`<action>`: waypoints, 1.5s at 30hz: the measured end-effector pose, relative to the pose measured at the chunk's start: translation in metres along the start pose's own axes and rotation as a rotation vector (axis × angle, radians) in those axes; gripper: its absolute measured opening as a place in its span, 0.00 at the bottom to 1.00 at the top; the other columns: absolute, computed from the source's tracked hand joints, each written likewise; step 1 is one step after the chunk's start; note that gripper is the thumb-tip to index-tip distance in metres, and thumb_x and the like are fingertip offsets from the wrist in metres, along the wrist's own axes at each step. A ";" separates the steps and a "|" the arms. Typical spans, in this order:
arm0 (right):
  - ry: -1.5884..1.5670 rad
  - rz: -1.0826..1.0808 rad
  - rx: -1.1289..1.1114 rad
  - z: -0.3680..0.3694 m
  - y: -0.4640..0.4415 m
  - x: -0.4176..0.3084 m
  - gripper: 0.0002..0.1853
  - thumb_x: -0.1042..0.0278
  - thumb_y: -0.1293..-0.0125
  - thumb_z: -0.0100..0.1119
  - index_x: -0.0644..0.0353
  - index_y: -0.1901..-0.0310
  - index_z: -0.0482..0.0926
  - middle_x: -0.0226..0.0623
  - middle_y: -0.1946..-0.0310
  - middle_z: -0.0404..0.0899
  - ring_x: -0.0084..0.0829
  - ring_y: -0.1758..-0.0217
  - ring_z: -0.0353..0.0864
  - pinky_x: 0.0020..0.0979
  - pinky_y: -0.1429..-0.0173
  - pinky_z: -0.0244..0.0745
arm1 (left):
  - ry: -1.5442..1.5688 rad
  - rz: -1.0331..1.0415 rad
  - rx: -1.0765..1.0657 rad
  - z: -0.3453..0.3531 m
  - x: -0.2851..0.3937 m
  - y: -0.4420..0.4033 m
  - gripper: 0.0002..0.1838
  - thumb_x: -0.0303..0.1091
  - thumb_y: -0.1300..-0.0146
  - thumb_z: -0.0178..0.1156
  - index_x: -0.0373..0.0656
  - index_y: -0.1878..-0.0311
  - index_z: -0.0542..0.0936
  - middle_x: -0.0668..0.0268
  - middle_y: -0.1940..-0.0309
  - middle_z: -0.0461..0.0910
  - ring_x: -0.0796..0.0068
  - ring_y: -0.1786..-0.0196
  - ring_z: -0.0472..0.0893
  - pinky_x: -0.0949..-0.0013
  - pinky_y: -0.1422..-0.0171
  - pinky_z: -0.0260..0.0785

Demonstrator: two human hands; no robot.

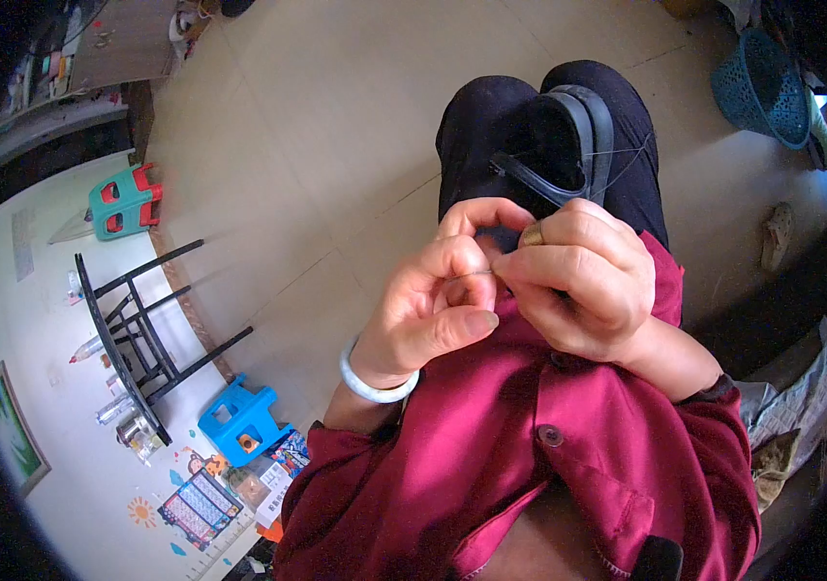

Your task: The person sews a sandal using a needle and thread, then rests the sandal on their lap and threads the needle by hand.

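Note:
My left hand, a pale bangle on its wrist, is curled with its fingers bent near the other hand. A thin dark thread or needle shows at its fingers. My right hand pinches at the same spot, a gold ring-like band on one finger. What its fingertips hold is too small to make out. Just beyond the hands, a black shoe rests on my dark-trousered knees. A fine thread loops out from the shoe's right side.
A black round table with thin legs, a blue stool and a green and red stool are at the left. A blue basket stands at the upper right, with a light shoe below it.

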State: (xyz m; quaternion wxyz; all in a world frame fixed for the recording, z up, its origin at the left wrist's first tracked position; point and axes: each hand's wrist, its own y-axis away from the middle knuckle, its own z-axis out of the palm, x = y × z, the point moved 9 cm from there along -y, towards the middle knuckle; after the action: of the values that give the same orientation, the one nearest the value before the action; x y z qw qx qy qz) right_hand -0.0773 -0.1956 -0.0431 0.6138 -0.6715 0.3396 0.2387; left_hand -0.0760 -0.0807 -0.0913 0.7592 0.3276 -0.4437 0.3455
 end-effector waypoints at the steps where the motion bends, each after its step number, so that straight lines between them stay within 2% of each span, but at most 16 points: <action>1: -0.014 0.003 0.002 -0.001 0.000 0.000 0.10 0.76 0.60 0.64 0.61 0.71 0.78 0.34 0.76 0.74 0.29 0.79 0.73 0.27 0.76 0.68 | -0.004 0.015 0.002 0.000 0.000 -0.001 0.11 0.36 0.46 0.63 0.44 0.73 0.71 0.56 0.44 0.61 0.82 0.61 0.65 0.77 0.54 0.59; 6: -0.023 -0.005 0.017 -0.001 -0.001 -0.001 0.10 0.76 0.60 0.64 0.60 0.71 0.78 0.33 0.77 0.73 0.30 0.80 0.72 0.27 0.77 0.67 | 0.135 -0.041 -0.020 0.009 0.001 -0.001 0.11 0.37 0.44 0.62 0.47 0.74 0.70 0.49 0.36 0.55 0.80 0.58 0.65 0.74 0.51 0.60; 10: -0.007 -0.005 0.010 -0.002 -0.003 -0.002 0.10 0.76 0.60 0.64 0.60 0.71 0.78 0.33 0.77 0.73 0.30 0.80 0.72 0.27 0.77 0.67 | 0.117 -0.045 -0.006 0.010 0.003 0.000 0.10 0.37 0.43 0.61 0.47 0.74 0.70 0.48 0.34 0.53 0.81 0.60 0.66 0.73 0.51 0.60; 16: -0.034 0.009 0.006 -0.002 -0.002 -0.002 0.10 0.76 0.61 0.64 0.60 0.72 0.78 0.33 0.78 0.73 0.30 0.79 0.73 0.27 0.76 0.68 | 0.192 -0.048 -0.037 0.012 -0.001 0.000 0.11 0.39 0.42 0.60 0.47 0.74 0.69 0.51 0.34 0.54 0.85 0.66 0.64 0.77 0.56 0.60; 18: -0.056 0.003 0.008 -0.001 -0.002 -0.002 0.10 0.76 0.61 0.64 0.60 0.72 0.78 0.33 0.78 0.73 0.30 0.79 0.73 0.27 0.76 0.68 | 0.215 -0.057 0.036 0.009 -0.003 0.000 0.14 0.40 0.48 0.64 0.45 0.74 0.69 0.47 0.35 0.52 0.87 0.75 0.63 0.83 0.77 0.53; 22: -0.046 0.008 0.025 0.000 -0.003 -0.003 0.11 0.77 0.61 0.64 0.60 0.71 0.78 0.34 0.78 0.74 0.30 0.79 0.73 0.27 0.76 0.68 | 0.193 -0.063 0.029 0.006 -0.001 0.002 0.15 0.40 0.48 0.64 0.45 0.74 0.69 0.46 0.35 0.52 0.87 0.75 0.64 0.83 0.77 0.54; 24: -0.041 0.005 0.029 0.000 -0.003 -0.004 0.11 0.77 0.61 0.64 0.61 0.71 0.78 0.34 0.77 0.74 0.30 0.79 0.73 0.27 0.76 0.68 | 0.161 -0.047 -0.029 0.009 0.001 0.002 0.13 0.41 0.43 0.61 0.48 0.75 0.68 0.52 0.35 0.54 0.87 0.71 0.61 0.81 0.65 0.57; 28: -0.033 0.009 0.010 -0.001 -0.005 -0.005 0.11 0.77 0.61 0.64 0.61 0.71 0.78 0.34 0.77 0.74 0.30 0.79 0.72 0.26 0.76 0.67 | 0.145 0.009 -0.067 0.010 0.000 0.001 0.16 0.46 0.40 0.58 0.46 0.75 0.69 0.50 0.36 0.55 0.86 0.72 0.63 0.81 0.67 0.60; 30: -0.028 0.012 -0.006 0.000 -0.005 -0.005 0.11 0.77 0.61 0.64 0.60 0.71 0.78 0.34 0.77 0.74 0.30 0.79 0.72 0.26 0.77 0.67 | 0.324 0.046 -0.089 0.013 0.001 -0.001 0.20 0.51 0.35 0.49 0.43 0.74 0.70 0.47 0.38 0.56 0.83 0.72 0.66 0.80 0.70 0.64; 34: -0.018 0.028 -0.003 -0.001 -0.004 -0.003 0.11 0.78 0.61 0.64 0.60 0.71 0.78 0.34 0.77 0.74 0.30 0.79 0.73 0.27 0.76 0.68 | 0.305 0.013 -0.078 0.014 0.001 -0.002 0.24 0.53 0.32 0.41 0.41 0.73 0.70 0.46 0.39 0.56 0.79 0.73 0.68 0.78 0.71 0.67; 36: -0.006 0.035 0.006 -0.005 -0.003 -0.003 0.11 0.79 0.60 0.65 0.61 0.71 0.78 0.34 0.76 0.74 0.30 0.78 0.73 0.27 0.76 0.69 | 0.163 0.084 0.033 0.009 0.006 -0.003 0.24 0.51 0.31 0.39 0.40 0.72 0.70 0.50 0.49 0.65 0.79 0.74 0.68 0.79 0.72 0.65; 37: 0.007 0.063 0.019 -0.008 -0.003 -0.002 0.11 0.80 0.60 0.65 0.61 0.71 0.78 0.34 0.76 0.74 0.31 0.77 0.74 0.27 0.75 0.69 | 0.162 0.084 0.033 0.006 0.005 -0.002 0.24 0.51 0.31 0.39 0.40 0.72 0.70 0.50 0.49 0.65 0.79 0.74 0.68 0.79 0.72 0.65; 39: 0.022 0.090 0.033 -0.014 -0.005 -0.002 0.11 0.81 0.60 0.65 0.61 0.71 0.78 0.35 0.76 0.74 0.31 0.76 0.75 0.27 0.73 0.70 | 0.161 0.078 -0.028 0.002 0.002 -0.001 0.24 0.50 0.30 0.39 0.39 0.72 0.69 0.57 0.63 0.68 0.79 0.75 0.67 0.79 0.73 0.62; 40: 0.007 0.127 0.029 -0.016 -0.006 0.001 0.11 0.81 0.59 0.64 0.61 0.71 0.78 0.36 0.75 0.75 0.32 0.76 0.75 0.27 0.72 0.71 | 0.125 0.074 -0.008 0.002 0.004 -0.002 0.23 0.49 0.30 0.39 0.39 0.71 0.69 0.62 0.72 0.66 0.80 0.76 0.65 0.80 0.74 0.59; 45: -0.105 0.198 0.037 -0.009 -0.004 0.010 0.10 0.82 0.57 0.64 0.62 0.70 0.78 0.36 0.75 0.73 0.31 0.73 0.75 0.26 0.69 0.71 | 0.097 0.049 0.011 -0.004 0.000 0.003 0.22 0.48 0.31 0.42 0.39 0.70 0.70 0.64 0.73 0.67 0.82 0.77 0.63 0.81 0.75 0.54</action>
State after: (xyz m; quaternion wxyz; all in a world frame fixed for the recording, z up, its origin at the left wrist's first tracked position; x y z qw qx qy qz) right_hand -0.0692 -0.2061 -0.0466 0.6167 -0.6096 0.3759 0.3267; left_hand -0.0770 -0.0760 -0.0920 0.7692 0.3035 -0.4126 0.3819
